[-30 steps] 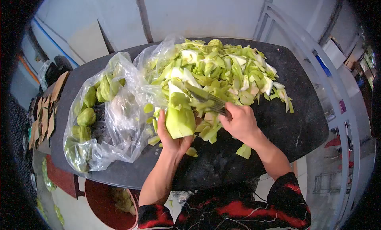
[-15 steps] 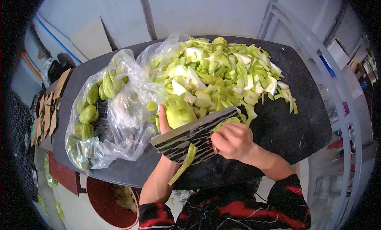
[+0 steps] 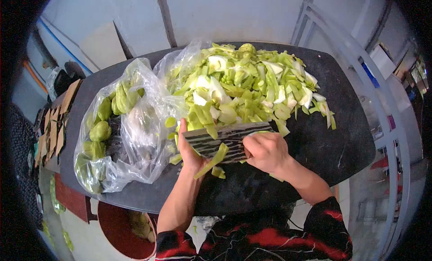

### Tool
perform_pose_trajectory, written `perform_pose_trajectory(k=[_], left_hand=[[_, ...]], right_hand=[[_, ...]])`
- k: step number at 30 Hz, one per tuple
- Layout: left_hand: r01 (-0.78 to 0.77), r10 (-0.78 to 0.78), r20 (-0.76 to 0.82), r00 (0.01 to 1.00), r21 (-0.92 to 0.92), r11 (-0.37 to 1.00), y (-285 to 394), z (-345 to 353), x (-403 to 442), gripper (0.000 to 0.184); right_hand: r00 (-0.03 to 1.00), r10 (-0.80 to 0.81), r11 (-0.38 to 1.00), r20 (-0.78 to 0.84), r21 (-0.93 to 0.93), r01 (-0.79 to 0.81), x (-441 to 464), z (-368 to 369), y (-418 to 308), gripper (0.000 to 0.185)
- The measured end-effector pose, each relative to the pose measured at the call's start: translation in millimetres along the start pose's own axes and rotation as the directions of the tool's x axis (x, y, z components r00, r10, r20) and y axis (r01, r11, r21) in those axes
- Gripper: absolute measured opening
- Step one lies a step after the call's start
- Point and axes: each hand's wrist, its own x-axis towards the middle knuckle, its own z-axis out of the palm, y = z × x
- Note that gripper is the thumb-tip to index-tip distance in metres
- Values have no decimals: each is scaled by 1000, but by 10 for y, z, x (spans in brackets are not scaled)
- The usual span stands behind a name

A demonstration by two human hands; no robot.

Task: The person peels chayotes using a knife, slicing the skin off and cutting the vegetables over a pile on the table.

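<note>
My right hand [image 3: 269, 153] is closed around the handle end of a broad cleaver [image 3: 231, 138] with a black-and-pale streaked blade. The blade lies slanted across the space between my hands. Behind it my left hand [image 3: 191, 156], thumb up, grips a pale green chayote [image 3: 194, 122]; the blade hides most of the chayote and the fingers. A curved strip of peel [image 3: 212, 162] hangs against the near side of the blade. Just beyond, a large heap of green peels and white slices [image 3: 252, 81] covers the back of the dark table [image 3: 335, 139].
At left, a clear plastic bag [image 3: 150, 146] holds several whole chayotes [image 3: 100, 131]. Below the table's front edge stands a reddish-brown bucket [image 3: 112, 229] with pale pieces inside. A grey metal rail [image 3: 382, 108] runs along the right side, and torn cardboard [image 3: 54, 130] stands at left.
The cleaver has risen and turned closer to level, covering more of the chayote. The hanging peel strip has shifted up and right, and another piece shows below the blade.
</note>
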Motion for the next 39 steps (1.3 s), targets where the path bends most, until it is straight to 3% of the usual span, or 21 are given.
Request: perform_pose_trajectory(k=[2, 4, 5, 7, 8, 9, 11, 13, 15, 16, 19, 21, 22, 29, 32, 33, 34, 35, 37, 39], left_hand=[[51, -50, 47, 998, -29, 998, -22, -5, -58, 67], [160, -129, 179, 975, -174, 972, -48, 93, -113, 65], [171, -140, 175, 974, -172, 970, -65, 83, -114, 65], [4, -5, 7, 1000, 78, 997, -66, 76, -104, 63], [-2, 2, -2, 1000, 121, 993, -35, 85, -122, 63], [15, -29, 136, 990, 99, 995, -25, 87, -150, 62], [-17, 11, 62, 998, 84, 996, -67, 133, -145, 61], [12, -12, -4, 1000, 34, 999, -46, 92, -131, 64], [26, -27, -54, 998, -19, 999, -16, 90, -88, 67], [20, -21, -4, 1000, -54, 998, -15, 90, -79, 68], [12, -6, 58, 998, -100, 995, -7, 16, -36, 68], [53, -49, 166, 985, -23, 998, 4, 8, -17, 69], [43, -29, 132, 991, -107, 993, -24, 107, -59, 69], [58, -53, 81, 995, -66, 996, -32, 145, -91, 71], [80, -78, 150, 986, -10, 997, -38, 87, -83, 66], [11, -12, -22, 1000, -6, 1000, -73, 107, -93, 63], [-54, 55, -193, 980, 11, 998, -97, 127, -115, 60], [-65, 69, -85, 994, 41, 997, -89, 160, -130, 56], [-74, 73, -64, 995, -4, 997, -86, 238, -159, 62], [-14, 17, -47, 999, 55, 998, -23, 129, -133, 65]], right_hand=[[1000, -28, 999, -3, 21, 28, 3, -87, -104, 22], [997, -70, 997, -12, 42, 71, -24, -98, -84, 20], [1000, -14, 1000, 26, 28, 13, -12, -64, 23, 20], [968, 237, 971, 80, -3, -238, -42, 92, 316, 21], [957, 280, 959, 75, 16, -282, -60, 89, 398, 23], [960, 273, 962, 64, 4, -273, -19, 47, 409, 23], [964, 257, 965, 61, 45, -260, -16, -27, 312, 23], [971, 236, 966, 40, 97, -239, -13, -59, 159, 21], [999, 39, 993, -9, 112, -38, -2, -94, 57, 20], [999, -39, 999, 31, -6, 40, -32, -92, 16, 22], [981, -193, 981, 5, -28, 193, -46, -69, -121, 20], [973, -228, 972, -19, -58, 227, -54, -25, -154, 19], [964, -263, 962, -41, -91, 258, -56, -10, -165, 19], [958, -284, 946, -42, -172, 273, -36, -6, -156, 17], [980, -199, 977, -6, -78, 198, -59, 19, -106, 15], [991, -129, 992, 18, -14, 129, -58, 44, -42, 15], [989, 91, 996, 118, -10, -91, -62, 85, 74, 16], [981, 172, 983, 87, 57, -177, -44, 102, 215, 17], [972, 209, 973, 104, 72, -217, -39, -18, 241, 18], [994, 100, 994, 47, 40, -101, -47, -68, 126, 19]])
